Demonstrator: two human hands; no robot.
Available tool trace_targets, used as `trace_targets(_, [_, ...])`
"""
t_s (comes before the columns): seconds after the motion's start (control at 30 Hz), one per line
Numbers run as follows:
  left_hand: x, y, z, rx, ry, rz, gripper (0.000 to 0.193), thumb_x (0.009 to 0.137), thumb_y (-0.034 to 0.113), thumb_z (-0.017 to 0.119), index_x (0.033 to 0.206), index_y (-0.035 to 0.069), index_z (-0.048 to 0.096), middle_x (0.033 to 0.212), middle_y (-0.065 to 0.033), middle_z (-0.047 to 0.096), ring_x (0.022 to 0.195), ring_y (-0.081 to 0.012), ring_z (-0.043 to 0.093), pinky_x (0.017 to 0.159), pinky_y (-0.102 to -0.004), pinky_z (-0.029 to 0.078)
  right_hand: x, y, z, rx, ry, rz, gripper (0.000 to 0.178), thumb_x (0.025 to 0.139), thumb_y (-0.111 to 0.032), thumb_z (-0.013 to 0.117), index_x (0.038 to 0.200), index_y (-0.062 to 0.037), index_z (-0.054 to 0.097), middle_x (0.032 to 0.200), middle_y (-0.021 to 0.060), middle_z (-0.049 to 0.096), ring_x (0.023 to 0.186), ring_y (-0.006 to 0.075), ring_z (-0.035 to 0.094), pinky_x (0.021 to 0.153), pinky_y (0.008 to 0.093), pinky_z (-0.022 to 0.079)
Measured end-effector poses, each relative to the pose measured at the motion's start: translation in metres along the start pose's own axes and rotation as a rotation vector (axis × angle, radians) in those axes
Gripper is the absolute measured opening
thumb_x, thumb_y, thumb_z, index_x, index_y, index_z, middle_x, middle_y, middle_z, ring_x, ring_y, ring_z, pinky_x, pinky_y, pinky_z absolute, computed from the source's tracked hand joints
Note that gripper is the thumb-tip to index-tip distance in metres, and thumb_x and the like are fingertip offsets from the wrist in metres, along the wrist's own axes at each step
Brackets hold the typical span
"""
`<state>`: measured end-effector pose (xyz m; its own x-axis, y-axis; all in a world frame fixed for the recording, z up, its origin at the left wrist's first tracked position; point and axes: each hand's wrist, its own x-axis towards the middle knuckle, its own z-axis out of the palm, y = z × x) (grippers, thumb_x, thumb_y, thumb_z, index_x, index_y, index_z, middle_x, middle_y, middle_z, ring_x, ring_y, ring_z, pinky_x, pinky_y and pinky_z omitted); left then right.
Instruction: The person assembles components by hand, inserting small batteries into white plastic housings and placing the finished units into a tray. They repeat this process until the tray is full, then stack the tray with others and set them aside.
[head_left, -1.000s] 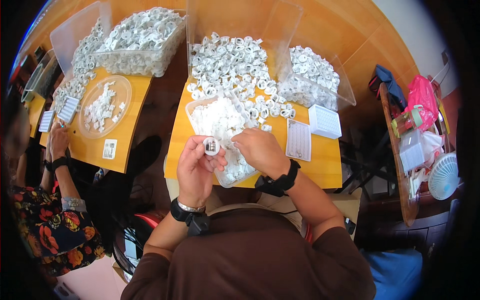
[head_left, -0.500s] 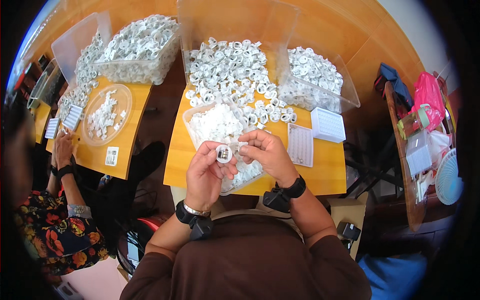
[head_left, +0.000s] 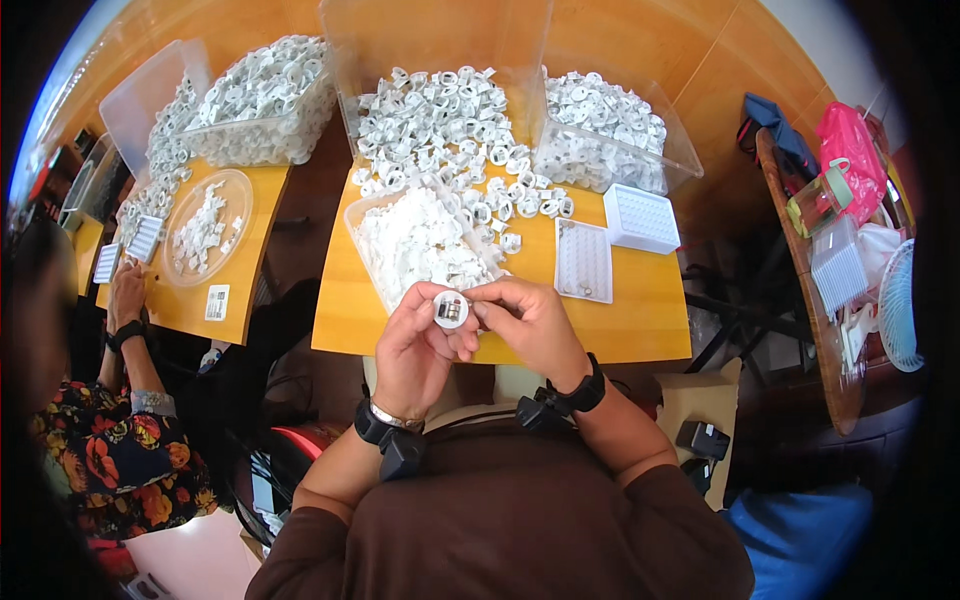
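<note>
Left hand [head_left: 415, 350]: your grip is grasping the round part [head_left: 451, 309] by its edge, its metal fittings facing up.
Right hand [head_left: 530, 325]: your thumb and fingertips are meeting at the part's right edge; you cannot tell whether they are pinching anything.
Round part: it is hovering between your hands, just in front of the tub [head_left: 366, 262].
Tub: it is sitting on the worktop [head_left: 640, 322], carrying white pieces.
Beyond: loose parts [head_left: 430, 120] are spreading behind it.
Right side: a flat tray [head_left: 583, 262] is lying beside a box [head_left: 641, 220].
</note>
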<state>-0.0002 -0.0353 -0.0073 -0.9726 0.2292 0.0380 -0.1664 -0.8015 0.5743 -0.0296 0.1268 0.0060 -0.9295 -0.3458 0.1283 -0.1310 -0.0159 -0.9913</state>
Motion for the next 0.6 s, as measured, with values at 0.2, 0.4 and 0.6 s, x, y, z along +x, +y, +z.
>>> trace_targets(0.2, [-0.002,-0.004,0.002,-0.019,-0.09,0.007,0.027,0.092,0.027,0.05,0.102,0.001,0.047,0.085,-0.0185,0.062,0.067,-0.023,0.062,0.058,-0.0291,0.05,-0.006,0.0,-0.012,0.329,-0.067,0.186,0.014,0.09,-0.006,0.059,0.099,0.0021,0.066,0.083,0.0045,0.065,0.073,0.0087,0.06,0.068,0.0229,0.05])
trace_targets(0.4, [-0.003,-0.009,0.004,-0.043,-0.123,-0.037,0.027,0.092,0.027,0.05,0.102,0.002,0.048,0.084,-0.02,0.062,0.066,-0.0254,0.062,0.057,-0.0301,0.05,-0.004,0.0,-0.021,0.546,-0.125,0.302,0.014,0.089,-0.007,0.061,0.103,-0.0023,0.061,0.084,0.0039,0.064,0.074,0.0118,0.061,0.071,0.0254,0.05])
trace_targets(0.6, [-0.002,-0.011,0.009,0.011,-0.131,-0.037,0.027,0.093,0.027,0.052,0.105,0.002,0.048,0.089,-0.0204,0.063,0.071,-0.0261,0.063,0.06,-0.0307,0.051,-0.008,0.007,-0.032,0.524,-0.091,0.24,0.009,0.088,-0.008,0.062,0.096,-0.0038,0.06,0.083,0.0022,0.063,0.074,0.0107,0.06,0.07,0.0248,0.049])
